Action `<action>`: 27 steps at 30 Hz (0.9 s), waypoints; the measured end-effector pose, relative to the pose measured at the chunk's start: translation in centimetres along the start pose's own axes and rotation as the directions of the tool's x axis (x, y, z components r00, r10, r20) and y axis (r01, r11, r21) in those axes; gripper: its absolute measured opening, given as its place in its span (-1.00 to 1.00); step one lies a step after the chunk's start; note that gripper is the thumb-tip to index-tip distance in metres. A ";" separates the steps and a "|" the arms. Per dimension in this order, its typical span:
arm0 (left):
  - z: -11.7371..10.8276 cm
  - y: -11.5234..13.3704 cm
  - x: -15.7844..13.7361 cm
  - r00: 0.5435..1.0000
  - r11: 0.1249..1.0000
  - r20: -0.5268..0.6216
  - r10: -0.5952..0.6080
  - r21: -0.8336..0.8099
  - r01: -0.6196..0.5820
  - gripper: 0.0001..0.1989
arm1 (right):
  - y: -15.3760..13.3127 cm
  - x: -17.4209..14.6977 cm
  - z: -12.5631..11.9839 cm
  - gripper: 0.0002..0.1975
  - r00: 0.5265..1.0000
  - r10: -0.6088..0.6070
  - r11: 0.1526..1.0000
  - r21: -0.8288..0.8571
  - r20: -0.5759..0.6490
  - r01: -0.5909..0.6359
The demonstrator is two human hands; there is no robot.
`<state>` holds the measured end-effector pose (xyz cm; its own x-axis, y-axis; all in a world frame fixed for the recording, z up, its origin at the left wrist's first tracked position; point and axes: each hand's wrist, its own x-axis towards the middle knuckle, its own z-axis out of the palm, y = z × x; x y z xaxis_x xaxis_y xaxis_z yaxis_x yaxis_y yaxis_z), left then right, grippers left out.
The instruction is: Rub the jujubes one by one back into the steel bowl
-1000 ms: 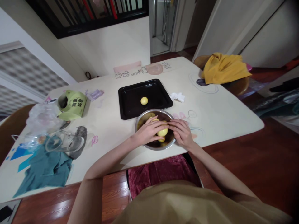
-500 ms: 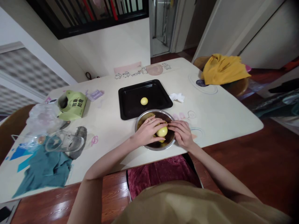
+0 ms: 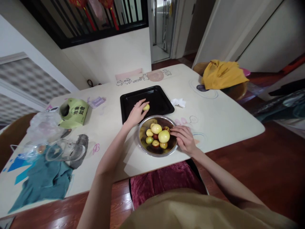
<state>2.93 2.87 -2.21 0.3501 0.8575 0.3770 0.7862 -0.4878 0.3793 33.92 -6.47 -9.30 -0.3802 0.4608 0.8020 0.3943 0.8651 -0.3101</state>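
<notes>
My left hand (image 3: 137, 113) reaches over the near side of a black baking tray (image 3: 156, 92), thumb and fingertips closed around a small yellow round fruit (image 3: 146, 107) there. In front of the tray stands a steel bowl (image 3: 143, 148) with several fruits in it. Two larger pale yellow fruits lie on top, one a big yellow fruit (image 3: 164, 136). Smaller green, yellow and reddish-brown fruits, jujube-like, surround them. At the bowl's right side my right hand (image 3: 184, 138) has its fingers bent over the rim, fingertips close to a reddish-brown fruit (image 3: 166, 128).
Right of the tray lies a crumpled white tissue (image 3: 178, 102). A green paper box (image 3: 75, 111), a clear plastic bag (image 3: 44, 124), a transparent jug (image 3: 66, 151) and a teal cloth (image 3: 45, 181) crowd the left side. A yellow cloth (image 3: 221, 74) hangs over a chair at the right.
My left hand has left the bowl and moved forward to the tray, closing around the yellow fruit there. The bowl's fruits now show. My right hand stays at the rim.
</notes>
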 end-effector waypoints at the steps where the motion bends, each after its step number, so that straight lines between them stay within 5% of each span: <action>1: 0.5 -1.0 0.4 0.999 1.000 0.039 -0.020 0.005 0.019 -0.55 | 0.0 0.0 0.0 -0.66 1.000 0.004 1.000 -0.003 0.006 -0.004; 6: 1.9 -2.8 0.5 0.989 0.999 0.146 -0.026 -0.026 0.030 -0.48 | 0.0 -0.1 -0.1 -0.65 1.000 0.010 1.000 -0.021 0.011 -0.009; 17: 2.0 -2.3 0.0 0.996 0.991 0.079 -0.048 0.131 0.038 -0.52 | -0.1 0.1 -0.1 -0.67 1.000 0.011 1.000 -0.012 0.003 -0.011; 27: 0.8 -1.6 0.1 0.992 0.992 -0.012 -0.129 -0.008 0.129 -0.67 | 0.0 -0.1 0.0 -0.65 1.000 0.020 1.000 0.010 0.002 -0.020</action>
<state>2.15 3.85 -3.49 0.2399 0.9111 0.3352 0.8208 -0.3748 0.4311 33.94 -6.50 -9.34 -0.3737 0.4788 0.7945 0.3935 0.8574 -0.3316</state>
